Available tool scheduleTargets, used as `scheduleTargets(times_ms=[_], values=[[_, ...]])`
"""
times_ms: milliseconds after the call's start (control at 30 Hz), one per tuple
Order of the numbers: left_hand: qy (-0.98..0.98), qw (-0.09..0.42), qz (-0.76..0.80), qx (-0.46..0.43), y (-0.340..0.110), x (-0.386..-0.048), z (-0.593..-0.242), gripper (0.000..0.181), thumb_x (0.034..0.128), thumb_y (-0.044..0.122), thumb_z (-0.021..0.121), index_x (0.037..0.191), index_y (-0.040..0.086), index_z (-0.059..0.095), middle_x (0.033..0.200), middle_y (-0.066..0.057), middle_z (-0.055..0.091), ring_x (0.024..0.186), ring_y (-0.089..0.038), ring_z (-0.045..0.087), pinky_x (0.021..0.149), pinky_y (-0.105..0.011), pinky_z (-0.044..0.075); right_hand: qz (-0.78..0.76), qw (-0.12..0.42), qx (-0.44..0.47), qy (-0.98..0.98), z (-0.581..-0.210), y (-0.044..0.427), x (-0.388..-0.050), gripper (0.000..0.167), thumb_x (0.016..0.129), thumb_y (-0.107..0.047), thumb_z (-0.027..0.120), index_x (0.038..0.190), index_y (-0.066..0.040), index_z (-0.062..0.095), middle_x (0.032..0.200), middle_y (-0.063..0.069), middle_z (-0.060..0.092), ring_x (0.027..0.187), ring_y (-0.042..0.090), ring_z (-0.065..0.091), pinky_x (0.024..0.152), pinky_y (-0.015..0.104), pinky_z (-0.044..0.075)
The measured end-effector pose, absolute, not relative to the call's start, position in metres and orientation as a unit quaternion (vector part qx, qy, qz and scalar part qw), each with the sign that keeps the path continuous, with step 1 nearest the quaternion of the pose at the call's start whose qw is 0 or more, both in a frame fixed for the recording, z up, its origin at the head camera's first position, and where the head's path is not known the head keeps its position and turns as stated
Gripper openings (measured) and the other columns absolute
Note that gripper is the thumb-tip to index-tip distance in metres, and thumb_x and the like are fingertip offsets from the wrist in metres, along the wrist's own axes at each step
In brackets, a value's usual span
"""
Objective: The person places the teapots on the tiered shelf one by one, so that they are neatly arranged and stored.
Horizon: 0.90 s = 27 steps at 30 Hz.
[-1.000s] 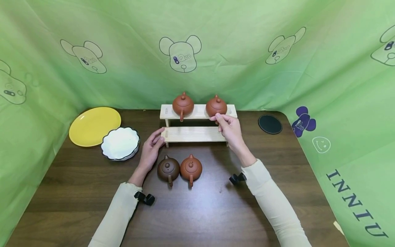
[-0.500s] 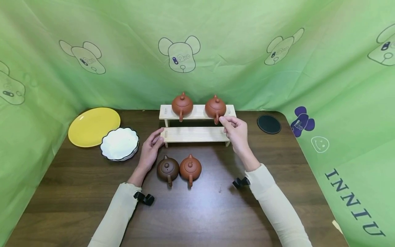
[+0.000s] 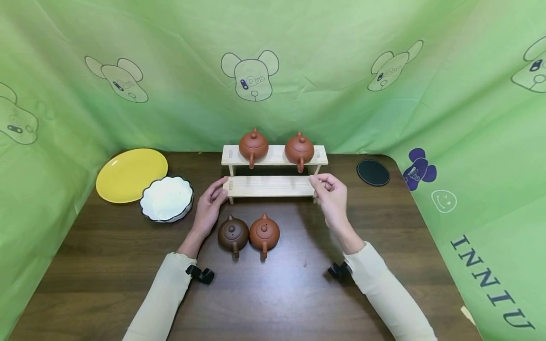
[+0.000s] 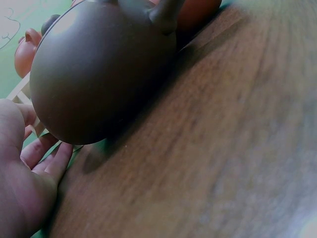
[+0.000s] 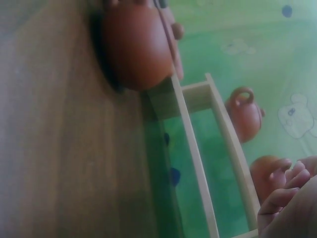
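The left hand (image 3: 207, 208) lightly holds the left end of the wooden stand's lower shelf (image 3: 270, 186), thumb at the near corner and forefinger at the far one, wrist low, the other fingers loosely bent. The right hand (image 3: 334, 201) is at the opposite end with its fingers curled and the thumb against the forefinger; the tips meet the shelf's right end, but whether they pinch it or only touch it I cannot tell. Both forearms, in pale sleeves (image 3: 388, 293), slant inward from the near edge of the worktop (image 3: 290, 293).

The stand is near the middle of the worktop's far edge. On its upper shelf (image 3: 276, 155), a reddish teapot (image 3: 253, 144) sits left of centre and a second reddish teapot (image 3: 299, 149) towards the right end, handles facing the person. In front of the lower shelf, a dark brown teapot (image 3: 232, 234) stands just beside a third reddish teapot (image 3: 264, 232).

Towards the worktop's far left corner lies a yellow plate (image 3: 123, 177), partly overlapped by a scalloped white bowl (image 3: 166, 199). A black coaster (image 3: 373, 172) lies near the far right corner. A green curtain (image 3: 320, 71) hangs behind.
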<state>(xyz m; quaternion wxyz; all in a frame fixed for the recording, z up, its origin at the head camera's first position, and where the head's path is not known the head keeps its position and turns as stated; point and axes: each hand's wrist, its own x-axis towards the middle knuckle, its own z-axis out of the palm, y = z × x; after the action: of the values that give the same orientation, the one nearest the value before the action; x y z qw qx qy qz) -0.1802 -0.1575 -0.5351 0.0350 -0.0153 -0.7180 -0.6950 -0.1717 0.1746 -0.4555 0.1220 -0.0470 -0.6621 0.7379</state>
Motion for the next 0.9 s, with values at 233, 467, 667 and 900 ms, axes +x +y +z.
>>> scheduleTargets(times_ms=[233, 467, 667, 900], values=[[-0.717, 0.035, -0.696, -0.016, -0.158, -0.18, -0.534, 0.044, 0.1168, 0.013, 0.059, 0.16, 0.008, 0.059, 0.156, -0.019, 0.064, 0.133, -0.007, 0.064, 0.106, -0.019, 0.057, 0.737, 0.115, -0.043, -0.665, -0.458, 0.175, -0.162, 0.017, 0.103, -0.002, 0.076, 0.091, -0.014, 0.075, 0.058, -0.006, 0.057, 0.05, 0.007, 0.047, 0.043, 0.015, 0.031], [-0.718, 0.034, -0.695, -0.014, -0.158, -0.178, -0.534, 0.044, 0.117, 0.014, 0.059, 0.16, 0.008, 0.059, 0.157, -0.019, 0.063, 0.142, -0.024, 0.062, 0.106, -0.019, 0.057, 0.728, 0.098, -0.041, -0.677, -0.465, 0.175, -0.151, 0.016, 0.103, -0.002, 0.075, 0.092, -0.013, 0.076, 0.058, -0.006, 0.055, 0.048, 0.005, 0.044, 0.044, 0.015, 0.03], [-0.717, 0.036, -0.696, -0.019, -0.158, -0.177, -0.533, 0.044, 0.1171, 0.013, 0.059, 0.161, 0.008, 0.058, 0.157, -0.019, 0.063, 0.142, -0.021, 0.062, 0.106, -0.018, 0.057, 0.728, 0.075, -0.036, -0.68, -0.471, 0.172, -0.141, 0.011, 0.103, -0.003, 0.076, 0.095, -0.01, 0.076, 0.06, -0.005, 0.056, 0.049, 0.005, 0.044, 0.044, 0.015, 0.03], [-0.715, 0.037, -0.698, -0.018, -0.156, -0.178, -0.532, 0.044, 0.1169, 0.013, 0.059, 0.16, 0.007, 0.059, 0.156, -0.021, 0.063, 0.136, -0.014, 0.064, 0.106, -0.019, 0.057, 0.719, 0.051, -0.033, -0.693, -0.477, 0.168, -0.127, 0.009, 0.104, -0.005, 0.075, 0.098, 0.001, 0.076, 0.06, -0.004, 0.056, 0.048, 0.004, 0.042, 0.044, 0.015, 0.028]])
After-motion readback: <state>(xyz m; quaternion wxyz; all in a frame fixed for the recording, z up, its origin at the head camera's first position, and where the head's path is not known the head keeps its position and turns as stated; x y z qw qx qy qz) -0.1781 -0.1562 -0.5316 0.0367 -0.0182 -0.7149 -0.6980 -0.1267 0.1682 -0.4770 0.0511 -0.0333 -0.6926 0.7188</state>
